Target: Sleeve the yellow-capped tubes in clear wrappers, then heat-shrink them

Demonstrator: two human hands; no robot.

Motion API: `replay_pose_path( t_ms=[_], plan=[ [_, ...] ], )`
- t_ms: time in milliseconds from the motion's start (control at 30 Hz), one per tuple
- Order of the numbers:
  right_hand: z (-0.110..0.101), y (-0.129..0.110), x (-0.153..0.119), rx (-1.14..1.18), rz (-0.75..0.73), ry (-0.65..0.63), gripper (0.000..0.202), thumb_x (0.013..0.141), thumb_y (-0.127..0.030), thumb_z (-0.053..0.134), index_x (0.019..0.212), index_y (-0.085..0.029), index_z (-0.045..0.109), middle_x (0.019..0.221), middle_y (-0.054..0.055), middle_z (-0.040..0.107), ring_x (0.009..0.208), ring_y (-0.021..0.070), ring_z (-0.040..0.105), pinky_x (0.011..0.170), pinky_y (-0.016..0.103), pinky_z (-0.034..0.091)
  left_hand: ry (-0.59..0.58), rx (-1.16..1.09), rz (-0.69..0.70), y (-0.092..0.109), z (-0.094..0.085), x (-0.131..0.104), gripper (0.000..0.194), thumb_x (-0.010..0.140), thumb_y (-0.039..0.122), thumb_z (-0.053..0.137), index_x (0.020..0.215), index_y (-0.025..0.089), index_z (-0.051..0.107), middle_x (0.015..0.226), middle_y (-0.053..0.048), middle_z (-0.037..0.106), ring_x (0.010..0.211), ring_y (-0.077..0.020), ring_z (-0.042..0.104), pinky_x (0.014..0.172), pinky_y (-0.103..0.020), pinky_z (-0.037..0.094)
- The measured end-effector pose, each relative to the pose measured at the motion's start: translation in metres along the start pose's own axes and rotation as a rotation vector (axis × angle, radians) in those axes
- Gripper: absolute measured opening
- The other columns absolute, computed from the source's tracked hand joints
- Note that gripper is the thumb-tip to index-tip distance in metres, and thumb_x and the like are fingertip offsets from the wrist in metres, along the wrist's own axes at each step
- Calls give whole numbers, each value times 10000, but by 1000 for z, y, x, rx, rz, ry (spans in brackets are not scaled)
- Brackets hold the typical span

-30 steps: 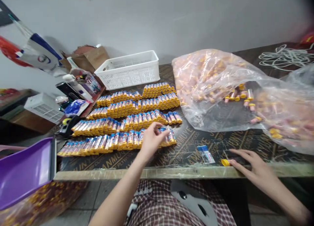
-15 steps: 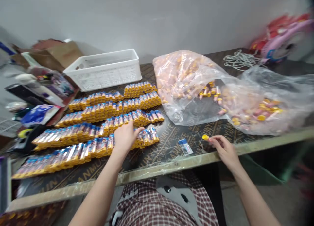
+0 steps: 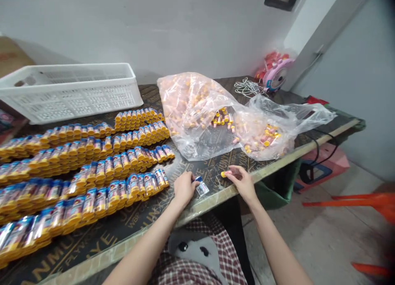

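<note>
My left hand [image 3: 184,189] is at the table's front part, its fingers curled and closed on the edge of a small flat blue-and-white printed sleeve [image 3: 203,188] lying on the table. My right hand [image 3: 244,184] pinches a small pink tube with a yellow cap [image 3: 225,174], held on its side with the yellow end pointing left. Left of my hands lie rows of stacked tubes in blue printed sleeves [image 3: 113,194], yellow ends toward me. Beyond my hands a clear plastic bag [image 3: 197,151] holds many pink tubes with yellow caps, several of them loose at its mouth.
A white plastic basket [image 3: 92,96] stands behind the rows. White cord [image 3: 249,87] and a pink fan [image 3: 276,75] are at the back right. Below the table's front edge [image 3: 277,158] are a green container [image 3: 275,190], a pink box [image 3: 331,169] and an orange stool [image 3: 376,202].
My left hand has left the rows of sleeved tubes and moved right to the flat sleeve. My right hand still holds the tube. The view has turned to the right.
</note>
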State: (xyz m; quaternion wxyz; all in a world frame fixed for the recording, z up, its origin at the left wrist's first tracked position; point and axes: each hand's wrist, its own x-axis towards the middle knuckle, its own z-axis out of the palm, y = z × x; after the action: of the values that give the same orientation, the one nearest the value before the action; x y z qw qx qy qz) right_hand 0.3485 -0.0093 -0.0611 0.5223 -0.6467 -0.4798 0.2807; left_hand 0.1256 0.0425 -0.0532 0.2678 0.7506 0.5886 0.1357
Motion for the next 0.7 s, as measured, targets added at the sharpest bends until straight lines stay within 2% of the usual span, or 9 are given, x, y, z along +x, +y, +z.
replay_pose_path(
  t_ms=[100, 167, 267, 367, 433, 500, 600, 700],
  plan=[
    [0, 0, 1, 27, -22, 10, 381, 728, -369, 665, 1054, -186, 594, 865, 34, 603, 851, 193, 613, 842, 380, 479, 30, -111, 2, -6, 0, -1, 125, 719, 265, 662, 709, 181, 569, 735, -5, 624, 704, -151, 557, 605, -238, 320],
    [1, -1, 2, 62, -32, 23, 438, 770, -371, 607, 1170, -210, 531, 827, 2, 563, 846, 179, 618, 842, 373, 486, 30, -177, -5, -8, 0, -2, 116, 707, 245, 666, 691, 179, 573, 687, 8, 619, 674, -141, 553, 600, -230, 320],
    [5, -5, -2, 135, -31, 14, 553, 828, -354, 510, 1347, -257, 344, 791, -34, 499, 721, 137, 613, 736, 324, 521, 20, -217, 7, -11, 2, -3, 105, 710, 247, 664, 673, 176, 595, 649, 5, 621, 653, -141, 558, 604, -227, 325],
    [12, -13, -12, 114, -38, -9, 630, 842, -322, 498, 1401, -282, 210, 836, -31, 481, 610, 98, 549, 603, 257, 502, 23, -190, 51, -12, 2, -4, 100, 744, 255, 637, 686, 177, 615, 664, -13, 639, 661, -149, 570, 616, -231, 330],
    [18, -18, -19, 56, -54, 0, 627, 825, -311, 538, 1371, -263, 234, 870, -14, 516, 618, 100, 543, 601, 250, 491, 26, -141, 89, -12, 1, -5, 104, 777, 254, 603, 703, 182, 618, 696, -23, 653, 688, -156, 582, 631, -234, 333],
    [23, -24, -25, 5, -68, 33, 552, 791, -311, 592, 1279, -236, 343, 898, 10, 560, 668, 123, 567, 643, 275, 500, 22, -69, 127, -10, 0, -7, 111, 803, 245, 570, 715, 189, 608, 728, -27, 659, 717, -166, 591, 639, -239, 331],
    [26, -32, -33, -109, -110, 75, 281, 769, -316, 626, 1016, -213, 539, 908, 44, 603, 786, 179, 595, 723, 334, 506, 15, 37, 133, -7, -1, -10, 62, 812, 239, 552, 779, 198, 584, 729, -23, 644, 704, -176, 586, 622, -249, 320],
    [26, -38, -40, -185, -201, 93, 100, 795, -302, 607, 800, -203, 614, 955, 74, 609, 958, 229, 580, 822, 381, 483, 33, 65, 146, -5, -2, -12, 29, 794, 223, 568, 796, 197, 557, 750, -19, 620, 723, -174, 571, 633, -252, 332]
  ],
)
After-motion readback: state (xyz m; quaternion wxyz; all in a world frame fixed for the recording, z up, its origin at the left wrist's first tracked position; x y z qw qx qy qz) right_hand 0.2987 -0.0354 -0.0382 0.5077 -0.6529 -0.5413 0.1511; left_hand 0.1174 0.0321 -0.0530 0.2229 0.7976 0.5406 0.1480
